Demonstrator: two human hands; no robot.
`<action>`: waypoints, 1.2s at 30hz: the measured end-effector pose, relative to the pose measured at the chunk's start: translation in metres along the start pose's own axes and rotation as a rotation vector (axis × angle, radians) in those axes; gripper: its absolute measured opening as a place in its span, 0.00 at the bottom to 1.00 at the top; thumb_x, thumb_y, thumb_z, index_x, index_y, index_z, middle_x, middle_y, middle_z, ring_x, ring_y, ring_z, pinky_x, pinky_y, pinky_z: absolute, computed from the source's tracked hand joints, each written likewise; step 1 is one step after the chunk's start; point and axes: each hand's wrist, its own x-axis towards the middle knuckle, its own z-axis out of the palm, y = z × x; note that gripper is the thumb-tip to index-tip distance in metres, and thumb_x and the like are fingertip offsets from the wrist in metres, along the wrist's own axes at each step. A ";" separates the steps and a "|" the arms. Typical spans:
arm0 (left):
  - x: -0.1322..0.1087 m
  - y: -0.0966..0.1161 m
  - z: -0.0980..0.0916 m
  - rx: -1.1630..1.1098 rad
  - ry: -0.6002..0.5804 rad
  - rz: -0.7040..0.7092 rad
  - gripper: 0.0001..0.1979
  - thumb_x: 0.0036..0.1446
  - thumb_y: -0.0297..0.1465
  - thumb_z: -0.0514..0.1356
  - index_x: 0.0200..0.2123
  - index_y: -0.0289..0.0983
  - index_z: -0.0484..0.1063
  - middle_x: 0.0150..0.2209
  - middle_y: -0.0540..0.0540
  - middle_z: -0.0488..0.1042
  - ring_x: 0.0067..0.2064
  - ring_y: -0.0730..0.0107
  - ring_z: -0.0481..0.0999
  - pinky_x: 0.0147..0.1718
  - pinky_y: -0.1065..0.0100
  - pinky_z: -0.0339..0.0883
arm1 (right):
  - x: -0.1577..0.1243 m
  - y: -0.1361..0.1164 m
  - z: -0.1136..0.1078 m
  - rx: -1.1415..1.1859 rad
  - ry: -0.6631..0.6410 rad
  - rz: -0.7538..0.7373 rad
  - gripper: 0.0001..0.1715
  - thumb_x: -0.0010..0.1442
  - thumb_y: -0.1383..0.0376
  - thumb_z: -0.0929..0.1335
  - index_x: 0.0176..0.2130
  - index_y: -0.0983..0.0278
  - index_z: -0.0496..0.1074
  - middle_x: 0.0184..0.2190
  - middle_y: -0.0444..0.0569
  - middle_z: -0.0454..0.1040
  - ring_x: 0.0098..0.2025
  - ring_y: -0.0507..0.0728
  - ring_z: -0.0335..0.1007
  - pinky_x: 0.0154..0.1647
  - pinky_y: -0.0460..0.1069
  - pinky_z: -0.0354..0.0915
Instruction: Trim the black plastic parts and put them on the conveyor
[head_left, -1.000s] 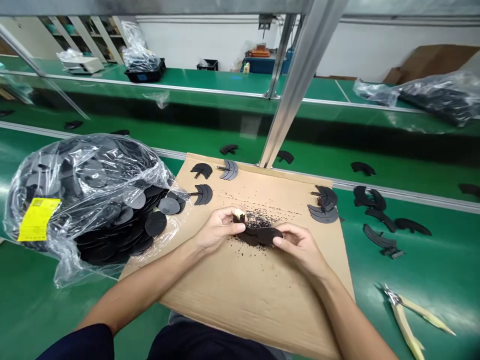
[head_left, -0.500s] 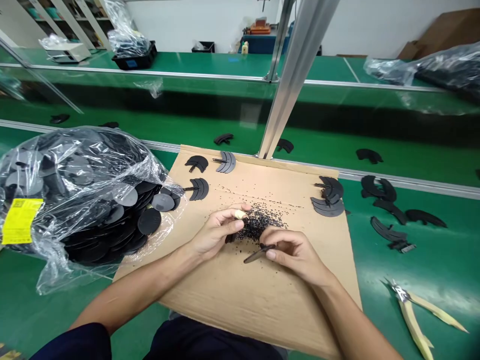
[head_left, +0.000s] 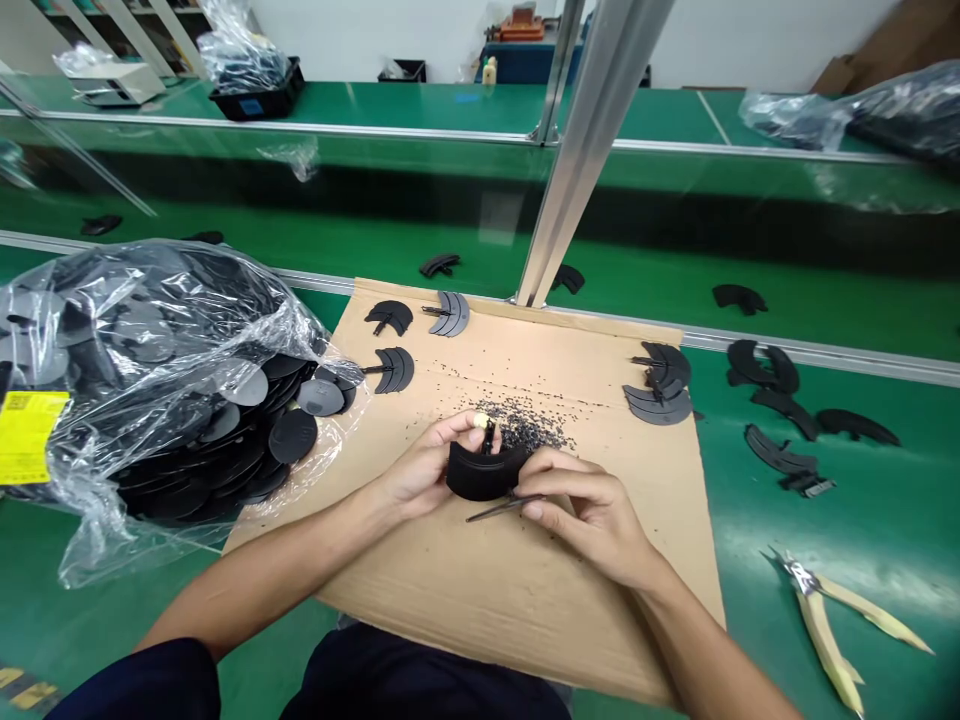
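My left hand is closed on a curved black plastic part, whose broad smooth face is turned toward me and whose short stem points up. Something pale yellow covers one of its fingertips. My right hand pinches a thin dark tool, its narrow end pointing left just below the part; its exact kind I cannot make out. The right fingers are at the part's right end, and whether they touch it is hidden. Behind both hands, small black pellets are scattered over a cardboard sheet.
An open clear bag of black discs stands at left. Curved black parts lie on the cardboard at far left and right, and more on the green bench. Yellow-handled nippers lie at right; a metal post rises ahead.
The curved black part has come up into clear view in my left hand, its broad face toward me. The tool in my right hand has shifted slightly left and now appears thinner, edge-on.
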 end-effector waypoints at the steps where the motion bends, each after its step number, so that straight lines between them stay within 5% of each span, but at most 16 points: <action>1: 0.000 0.000 0.000 0.001 -0.013 -0.016 0.19 0.46 0.39 0.76 0.33 0.33 0.75 0.31 0.50 0.75 0.32 0.76 0.72 0.36 0.74 0.65 | -0.001 0.000 0.000 -0.007 0.012 -0.009 0.08 0.64 0.60 0.71 0.38 0.61 0.80 0.33 0.50 0.76 0.32 0.53 0.70 0.32 0.50 0.68; 6: -0.002 0.001 0.004 0.049 -0.074 -0.045 0.21 0.45 0.41 0.76 0.31 0.33 0.74 0.29 0.50 0.74 0.30 0.77 0.70 0.33 0.75 0.63 | -0.003 0.000 0.002 -0.025 0.182 -0.022 0.06 0.60 0.61 0.74 0.34 0.61 0.76 0.26 0.46 0.73 0.29 0.54 0.67 0.31 0.51 0.67; 11: -0.005 -0.001 0.006 0.198 -0.121 -0.001 0.19 0.46 0.43 0.75 0.31 0.34 0.77 0.30 0.49 0.76 0.32 0.73 0.73 0.35 0.72 0.64 | -0.003 -0.003 0.004 -0.136 0.247 -0.083 0.04 0.60 0.64 0.74 0.33 0.60 0.77 0.34 0.50 0.74 0.35 0.56 0.71 0.36 0.53 0.71; 17: -0.012 0.002 0.002 0.448 -0.224 0.196 0.27 0.53 0.55 0.65 0.41 0.36 0.80 0.40 0.42 0.79 0.43 0.62 0.77 0.44 0.65 0.69 | -0.004 0.000 0.007 -0.241 0.255 -0.125 0.03 0.61 0.68 0.72 0.36 0.60 0.76 0.36 0.48 0.73 0.36 0.55 0.71 0.36 0.52 0.71; 22: -0.018 -0.001 0.003 0.785 -0.138 0.436 0.13 0.53 0.36 0.72 0.42 0.39 0.80 0.39 0.43 0.80 0.41 0.64 0.78 0.42 0.66 0.71 | -0.007 0.004 0.011 -0.325 0.257 -0.174 0.05 0.61 0.68 0.72 0.39 0.59 0.76 0.36 0.49 0.73 0.36 0.56 0.72 0.35 0.52 0.72; 26: -0.018 -0.002 0.003 0.942 -0.134 0.560 0.10 0.56 0.32 0.70 0.42 0.39 0.80 0.36 0.44 0.80 0.37 0.65 0.77 0.37 0.67 0.70 | -0.008 0.006 0.013 -0.363 0.267 -0.214 0.06 0.61 0.69 0.72 0.39 0.60 0.75 0.36 0.49 0.73 0.35 0.55 0.72 0.33 0.51 0.71; 36: -0.016 -0.007 0.000 0.738 -0.104 0.479 0.13 0.58 0.37 0.68 0.45 0.38 0.81 0.39 0.42 0.82 0.42 0.60 0.79 0.44 0.63 0.71 | -0.006 0.008 0.012 -0.314 0.213 -0.097 0.16 0.59 0.54 0.75 0.39 0.60 0.70 0.32 0.48 0.74 0.33 0.56 0.71 0.34 0.51 0.70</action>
